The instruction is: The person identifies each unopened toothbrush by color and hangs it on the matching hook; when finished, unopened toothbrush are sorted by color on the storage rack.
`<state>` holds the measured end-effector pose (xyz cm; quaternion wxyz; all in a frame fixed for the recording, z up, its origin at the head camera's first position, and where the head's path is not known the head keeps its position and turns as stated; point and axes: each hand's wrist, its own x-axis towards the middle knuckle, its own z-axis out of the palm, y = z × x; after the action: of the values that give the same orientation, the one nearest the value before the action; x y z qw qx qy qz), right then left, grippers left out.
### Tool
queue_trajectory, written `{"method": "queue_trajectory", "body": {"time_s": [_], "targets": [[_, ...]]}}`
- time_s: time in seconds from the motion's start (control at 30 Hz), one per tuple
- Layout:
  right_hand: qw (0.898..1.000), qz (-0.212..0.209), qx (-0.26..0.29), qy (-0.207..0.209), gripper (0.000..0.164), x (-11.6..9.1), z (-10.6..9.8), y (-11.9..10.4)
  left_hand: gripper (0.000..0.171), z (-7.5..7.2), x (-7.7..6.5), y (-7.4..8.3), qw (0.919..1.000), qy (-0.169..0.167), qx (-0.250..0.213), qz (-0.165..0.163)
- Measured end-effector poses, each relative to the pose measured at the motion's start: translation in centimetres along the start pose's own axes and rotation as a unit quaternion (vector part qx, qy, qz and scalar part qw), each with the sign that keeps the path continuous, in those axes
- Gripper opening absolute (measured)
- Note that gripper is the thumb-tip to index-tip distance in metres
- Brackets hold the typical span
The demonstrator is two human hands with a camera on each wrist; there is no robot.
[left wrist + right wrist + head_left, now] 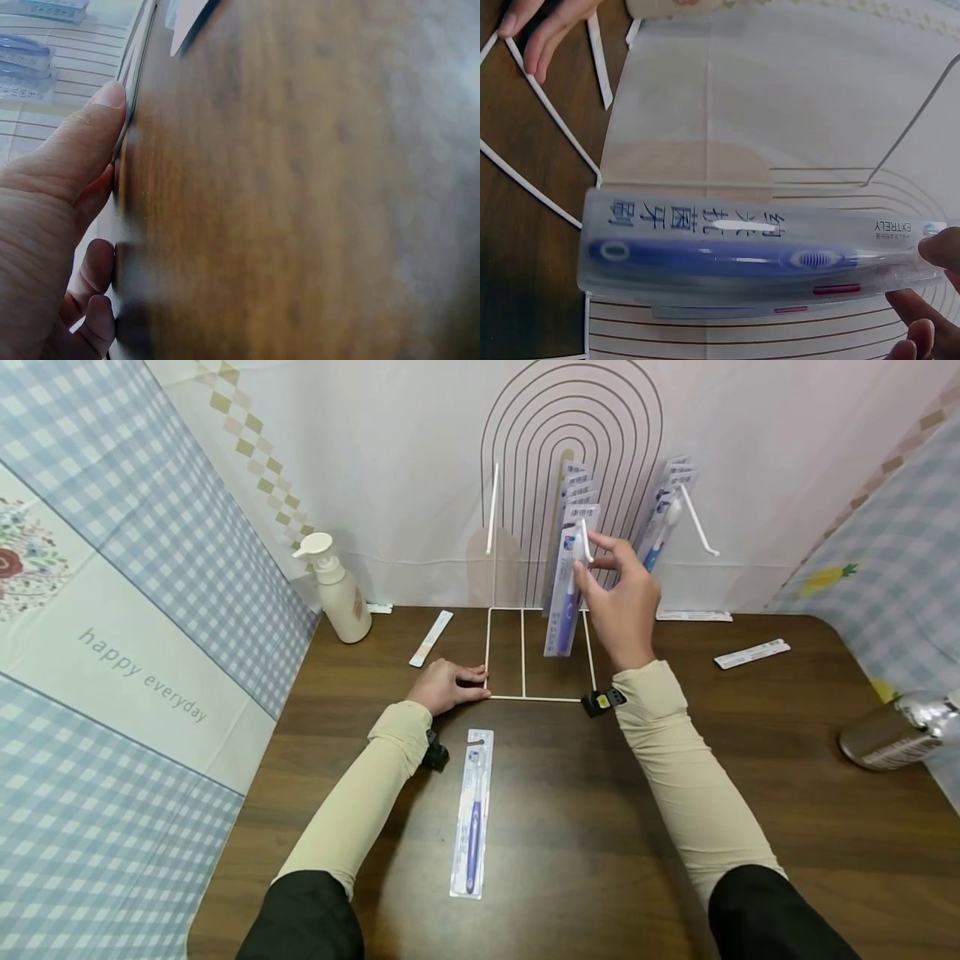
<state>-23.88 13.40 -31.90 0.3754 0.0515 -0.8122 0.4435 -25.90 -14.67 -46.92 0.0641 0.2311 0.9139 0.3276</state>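
Observation:
In the head view my right hand (624,606) pinches the upper part of a packaged purple toothbrush (564,618) at the tip of the middle hook of a white wire rack (523,656). Behind it, several more toothbrush packs (576,479) hang on that hook. The right wrist view shows this pack's clear plastic front, with thumb and fingers at its top end. My left hand (444,686) holds the front left corner of the rack's base, thumb and forefinger on the wire. Another packaged purple toothbrush (472,818) lies flat on the table between my forearms.
Toothbrush packs (663,514) hang by the right hook (699,518); the left hook (492,510) is bare. A pump bottle (339,593) stands back left. At right lies a metal can (896,735). Slim white packets (431,638) lie on both sides of the rack.

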Motion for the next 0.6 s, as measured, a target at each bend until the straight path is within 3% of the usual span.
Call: {"method": "queue_trajectory", "body": {"time_s": [0.2, 0.6], "targets": [[1.000, 0.011, -0.024, -0.005, 0.035, 0.8, 0.5, 0.6, 0.038, 0.1, 0.0, 0.0, 1.0000, -0.003, 0.001, -0.003], [0.999, 0.036, 0.018, 0.007, 0.032, -0.3, -0.9, 0.1, 0.038, -0.2, -0.1, 0.2, 0.9999, -0.003, -0.001, -0.011]]}}
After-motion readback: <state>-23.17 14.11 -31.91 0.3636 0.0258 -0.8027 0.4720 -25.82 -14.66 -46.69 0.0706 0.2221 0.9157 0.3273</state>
